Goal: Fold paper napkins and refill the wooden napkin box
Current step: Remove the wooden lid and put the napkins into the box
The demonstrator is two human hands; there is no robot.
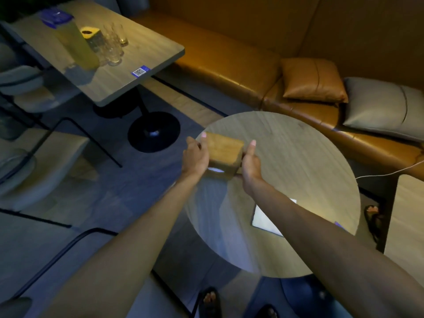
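Observation:
A wooden napkin box (223, 152) is held over the left edge of the round wooden table (298, 157). My left hand (196, 157) grips its left side and my right hand (250, 162) grips its right side, thumbs up along the box. A bit of white napkin (215, 170) shows in the opening on the box's near face. A flat stack of white paper napkins (267, 220) lies on the near part of the table, partly hidden by my right forearm.
A rectangular table (119, 72) at the upper left carries several glasses (110, 47), a yellow pitcher (75, 44) and another wooden box (91, 35). A brown bench with cushions (314, 81) runs behind. Chairs (34, 171) stand at the left. Sandalled feet (210, 301) are below.

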